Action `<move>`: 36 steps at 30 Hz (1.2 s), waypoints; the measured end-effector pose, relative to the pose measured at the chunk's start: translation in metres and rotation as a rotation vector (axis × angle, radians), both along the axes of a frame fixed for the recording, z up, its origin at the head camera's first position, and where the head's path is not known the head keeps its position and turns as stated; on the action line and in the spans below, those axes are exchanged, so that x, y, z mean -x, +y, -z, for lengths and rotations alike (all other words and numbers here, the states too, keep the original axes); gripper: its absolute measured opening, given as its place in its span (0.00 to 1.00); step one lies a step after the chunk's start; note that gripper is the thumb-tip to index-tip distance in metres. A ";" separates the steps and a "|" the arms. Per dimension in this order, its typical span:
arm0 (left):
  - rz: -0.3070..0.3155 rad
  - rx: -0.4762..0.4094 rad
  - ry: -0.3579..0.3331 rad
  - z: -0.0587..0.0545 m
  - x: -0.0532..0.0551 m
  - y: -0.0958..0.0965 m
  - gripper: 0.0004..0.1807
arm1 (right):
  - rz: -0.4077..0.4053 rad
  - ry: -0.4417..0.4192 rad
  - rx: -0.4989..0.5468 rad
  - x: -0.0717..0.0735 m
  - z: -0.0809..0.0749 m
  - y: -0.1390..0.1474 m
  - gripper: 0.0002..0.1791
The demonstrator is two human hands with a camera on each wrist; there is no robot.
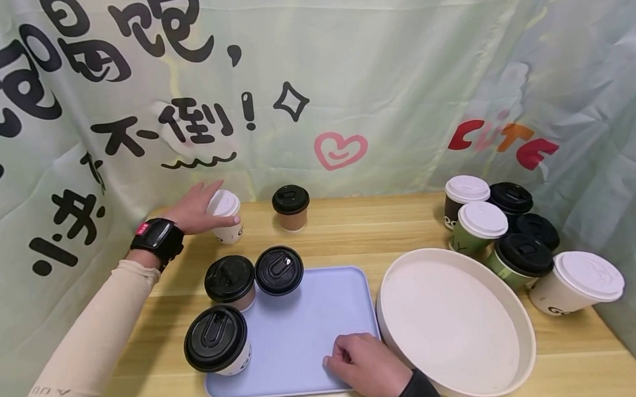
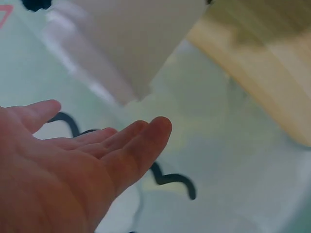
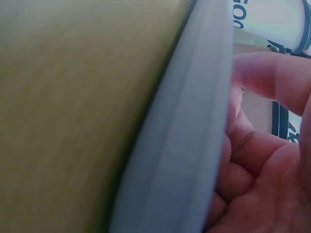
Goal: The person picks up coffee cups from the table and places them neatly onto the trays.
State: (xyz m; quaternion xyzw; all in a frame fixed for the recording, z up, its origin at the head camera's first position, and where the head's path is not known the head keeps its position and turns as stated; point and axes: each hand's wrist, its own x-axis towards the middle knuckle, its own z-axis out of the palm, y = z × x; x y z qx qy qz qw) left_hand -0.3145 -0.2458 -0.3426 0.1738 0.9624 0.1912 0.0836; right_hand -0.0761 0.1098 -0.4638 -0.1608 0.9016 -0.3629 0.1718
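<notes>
My left hand [image 1: 195,209], fingers spread, reaches to a white paper cup [image 1: 228,234] with a white lid at the back left. In the left wrist view the fingers [image 2: 131,150] are extended beside that cup [image 2: 131,39], with a gap showing. My right hand [image 1: 369,367] rests loosely curled at the front right of the blue tray [image 1: 324,318], holding nothing visible. On the tray's left side stand a white cup [image 1: 217,341] and a brown cup [image 1: 229,281], both black-lidded, and another black-lidded cup [image 1: 278,271] whose body is mostly hidden.
A brown cup [image 1: 291,209] with a black lid stands at the back. Right of the tray lies a round cream tray [image 1: 454,323]. Several lidded cups, including a green one [image 1: 478,229] and a white one [image 1: 576,284], cluster on the right. A printed curtain [image 1: 397,68] hangs behind the wooden table.
</notes>
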 end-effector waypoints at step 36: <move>-0.080 -0.063 -0.016 0.036 0.007 0.005 0.59 | 0.006 0.001 -0.012 0.000 0.001 0.000 0.19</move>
